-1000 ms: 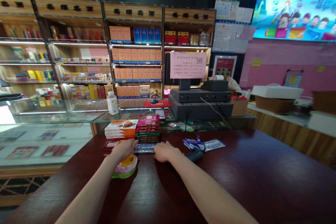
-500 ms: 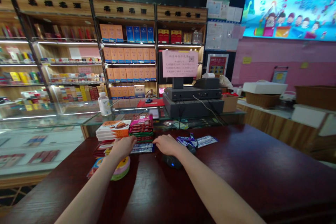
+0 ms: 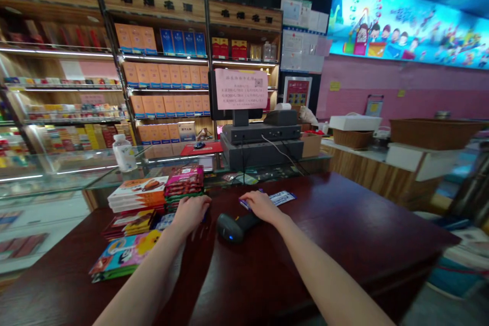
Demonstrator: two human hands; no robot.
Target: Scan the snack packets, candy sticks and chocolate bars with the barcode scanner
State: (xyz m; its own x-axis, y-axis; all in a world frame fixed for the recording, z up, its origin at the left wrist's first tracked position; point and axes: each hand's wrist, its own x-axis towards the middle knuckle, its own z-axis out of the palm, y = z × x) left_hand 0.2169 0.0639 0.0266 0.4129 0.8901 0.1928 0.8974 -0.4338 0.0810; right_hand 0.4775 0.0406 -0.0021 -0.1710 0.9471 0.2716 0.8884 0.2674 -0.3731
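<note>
My left hand (image 3: 193, 211) lies knuckles up on the dark red counter (image 3: 344, 234), fingers curled down over a flat bluish packet (image 3: 165, 221). It sits just in front of a stack of pink and green packets (image 3: 184, 183) and orange boxes (image 3: 137, 193). My right hand (image 3: 262, 204) lies flat with fingers stretched over blue-and-white packets (image 3: 283, 196). A black barcode scanner (image 3: 229, 228) lies between my hands, its handle touching my right wrist. Colourful cartoon packets (image 3: 122, 254) lie at the left.
A cash register with a screen and a pink notice (image 3: 262, 137) stands behind the counter. A plastic bottle (image 3: 123, 154) is on the glass display case (image 3: 57, 173). Shelves of boxed goods (image 3: 164, 76) fill the back wall. Baskets (image 3: 353, 137) sit on a side counter at right.
The view has swung right. My right hand has moved from beside the stack onto the blue-and-white packets. The scanner now lies in plain sight between my hands. My left hand stays by the stack.
</note>
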